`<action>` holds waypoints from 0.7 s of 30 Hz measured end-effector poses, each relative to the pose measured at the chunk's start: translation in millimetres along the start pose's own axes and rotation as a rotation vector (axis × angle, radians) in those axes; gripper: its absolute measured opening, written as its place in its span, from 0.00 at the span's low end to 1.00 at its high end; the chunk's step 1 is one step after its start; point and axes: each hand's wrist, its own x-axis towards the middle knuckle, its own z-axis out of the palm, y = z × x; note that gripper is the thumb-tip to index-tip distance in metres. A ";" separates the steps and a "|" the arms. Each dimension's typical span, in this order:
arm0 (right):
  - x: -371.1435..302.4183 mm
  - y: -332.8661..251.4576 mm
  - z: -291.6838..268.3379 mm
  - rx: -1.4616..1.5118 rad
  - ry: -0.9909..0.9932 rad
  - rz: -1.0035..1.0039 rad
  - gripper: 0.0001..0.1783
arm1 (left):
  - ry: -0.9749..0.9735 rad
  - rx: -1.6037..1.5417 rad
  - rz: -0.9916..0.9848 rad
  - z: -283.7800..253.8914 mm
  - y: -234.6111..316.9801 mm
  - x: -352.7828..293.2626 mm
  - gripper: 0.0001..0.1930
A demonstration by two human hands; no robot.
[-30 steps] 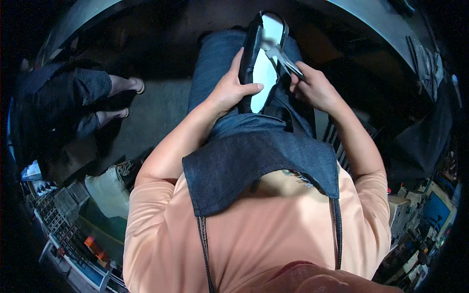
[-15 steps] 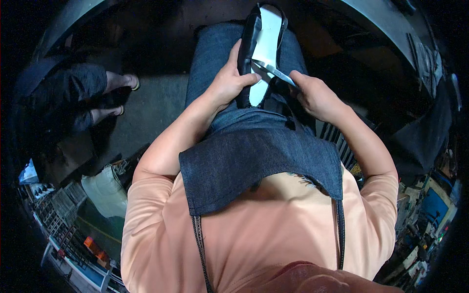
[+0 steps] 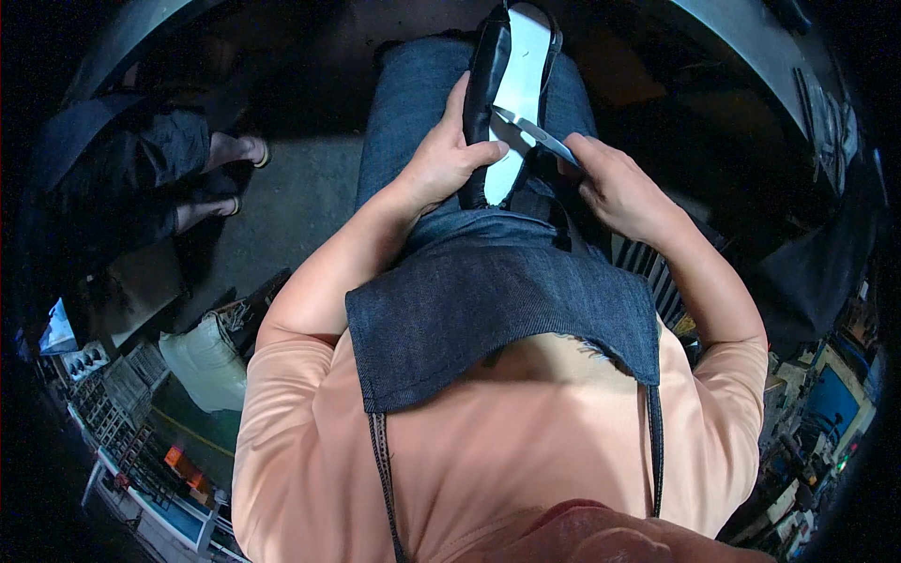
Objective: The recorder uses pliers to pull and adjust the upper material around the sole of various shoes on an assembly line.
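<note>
An unfinished shoe (image 3: 522, 80) lies lengthwise over my denim-covered thighs, a long white sole-shaped face up and black glossy material along its sides. My left hand (image 3: 446, 155) grips its left side, the thumb pressed over the white face and the fingers wrapped round the black edge. From the right, my right hand (image 3: 615, 188) is closed on a silver metal hand tool (image 3: 552, 143). Its narrow, tapering tip is over the middle of the white face; whether it touches there I cannot tell. The tool's exact kind is unclear, and my palm hides its rear end.
A dark denim apron (image 3: 497, 310) covers my lap. At the left, another person's legs (image 3: 225, 150) stretch across the grey floor. A pale sack (image 3: 205, 366) stands behind my left elbow, and a blue-faced object (image 3: 833, 403) among clutter behind my right arm.
The shoe has shifted slightly up and right, and my left hand with it. The metal tool and my right hand have moved a little to the right.
</note>
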 end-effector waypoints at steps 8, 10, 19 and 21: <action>4.9 -2.0 -6.0 -0.288 0.081 -0.052 0.15 | 0.036 -0.091 -0.073 4.6 8.0 -1.0 0.48; 8.8 5.2 -1.8 -0.286 0.108 -0.075 0.14 | 0.047 -0.091 -0.104 4.9 7.6 -1.0 0.48; 29.5 57.9 4.8 0.039 0.006 -0.152 0.08 | -0.097 -0.162 0.004 -7.9 0.6 0.9 0.47; 27.2 54.5 6.9 0.059 -0.003 -0.094 0.04 | -0.076 -0.219 -0.041 -8.5 -0.2 3.0 0.45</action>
